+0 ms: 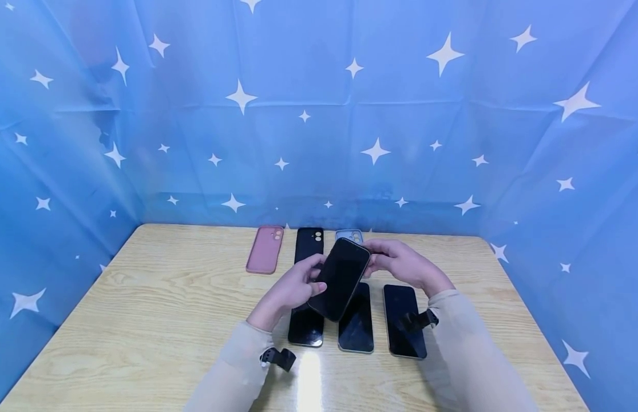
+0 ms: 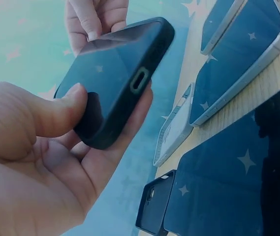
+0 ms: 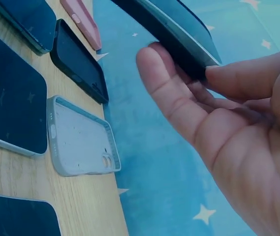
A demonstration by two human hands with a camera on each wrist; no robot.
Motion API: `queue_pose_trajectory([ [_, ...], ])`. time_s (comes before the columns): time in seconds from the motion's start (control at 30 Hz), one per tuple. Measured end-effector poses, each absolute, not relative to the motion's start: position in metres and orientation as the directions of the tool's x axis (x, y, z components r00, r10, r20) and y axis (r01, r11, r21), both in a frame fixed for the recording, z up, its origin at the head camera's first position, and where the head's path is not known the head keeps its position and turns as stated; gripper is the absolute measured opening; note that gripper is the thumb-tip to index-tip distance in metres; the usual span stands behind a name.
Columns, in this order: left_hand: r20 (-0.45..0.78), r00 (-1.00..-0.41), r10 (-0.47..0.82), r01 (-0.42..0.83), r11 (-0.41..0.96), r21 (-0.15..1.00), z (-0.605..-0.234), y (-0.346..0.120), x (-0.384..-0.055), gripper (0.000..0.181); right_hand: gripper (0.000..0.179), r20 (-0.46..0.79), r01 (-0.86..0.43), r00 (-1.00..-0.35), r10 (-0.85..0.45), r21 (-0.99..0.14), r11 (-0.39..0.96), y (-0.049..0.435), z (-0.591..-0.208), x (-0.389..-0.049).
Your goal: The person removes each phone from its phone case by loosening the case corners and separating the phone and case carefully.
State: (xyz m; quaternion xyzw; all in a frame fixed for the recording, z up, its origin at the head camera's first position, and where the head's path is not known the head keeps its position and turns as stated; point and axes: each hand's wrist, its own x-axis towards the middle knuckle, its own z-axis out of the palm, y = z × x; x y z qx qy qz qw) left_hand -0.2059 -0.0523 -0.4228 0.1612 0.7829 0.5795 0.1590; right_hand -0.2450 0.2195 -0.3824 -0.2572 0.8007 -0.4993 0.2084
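Observation:
Above the table, both hands hold a smartphone (image 1: 343, 274) in a dark phone case (image 2: 117, 125), screen up and tilted. My left hand (image 1: 293, 287) grips its near end, thumb on the screen and fingers underneath. With thumb and fingers my right hand (image 1: 401, 264) pinches the far corner. In the right wrist view a strip of the phone's pale side (image 3: 189, 39) shows above the dark case edge (image 3: 154, 29). Below lie a black phone case (image 3: 80, 61) and a light blue phone case (image 3: 80, 137), hollow side up; the held phone partly hides the blue one from above.
Three more phones lie screen up on the wooden table (image 1: 169, 297): a left phone (image 1: 305, 329), a middle phone (image 1: 357, 329) and a right phone (image 1: 403, 309). A pink phone case (image 1: 265, 250) lies at the back left. Behind hangs a blue star-patterned cloth (image 1: 319, 137).

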Motion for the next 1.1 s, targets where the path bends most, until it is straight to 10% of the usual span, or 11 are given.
queue_pose_trajectory([
  [1.1, -0.015, -0.976, 0.218, -0.012, 0.015, 1.0, -0.423, -0.039, -0.214, 0.042, 0.029, 0.092, -0.24, -0.895, -0.437, -0.924, 0.297, 0.185, -0.415, -0.212],
])
